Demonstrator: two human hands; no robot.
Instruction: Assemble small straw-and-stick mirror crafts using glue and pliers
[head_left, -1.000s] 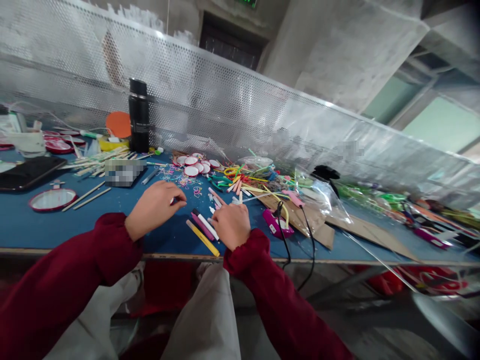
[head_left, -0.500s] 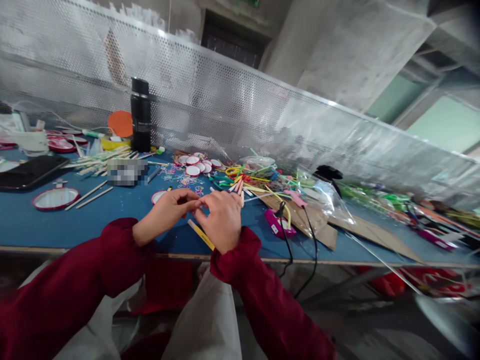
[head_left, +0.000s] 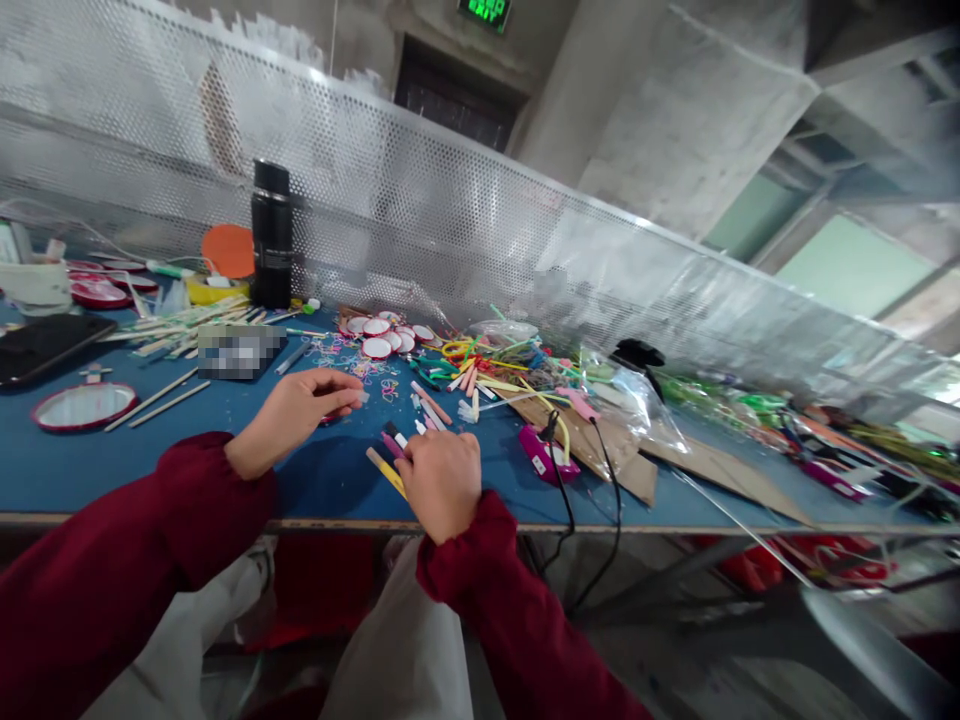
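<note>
My left hand [head_left: 306, 408] is raised over the blue table, thumb and fingers pinched on a small whitish, see-through piece [head_left: 364, 397]. To its right, my right hand [head_left: 442, 478] is low at the table with its fingers curled inward. Its fingertips are out of sight, and whatever they hold cannot be made out. Beside its thumb lie a yellow stick-like tool [head_left: 385, 470] and a purple pen-like stick [head_left: 391, 441]. Pale pink and white sticks [head_left: 430, 404] lie just beyond that hand. Under the left fingers a red-rimmed disc is mostly covered.
Small white discs [head_left: 376, 347] and thin coloured loops lie behind the hands. A black bottle [head_left: 271, 235], a phone [head_left: 49, 347] and a round red-rimmed disc [head_left: 85, 406] stand or lie left. Rightward are a purple box [head_left: 541, 452], black cables, cardboard [head_left: 637, 478] and plastic wrap.
My hands, together before, have moved apart. The left went leftward with a small clear piece in its fingers; the right dropped toward the sticks. The view shifted slightly.
</note>
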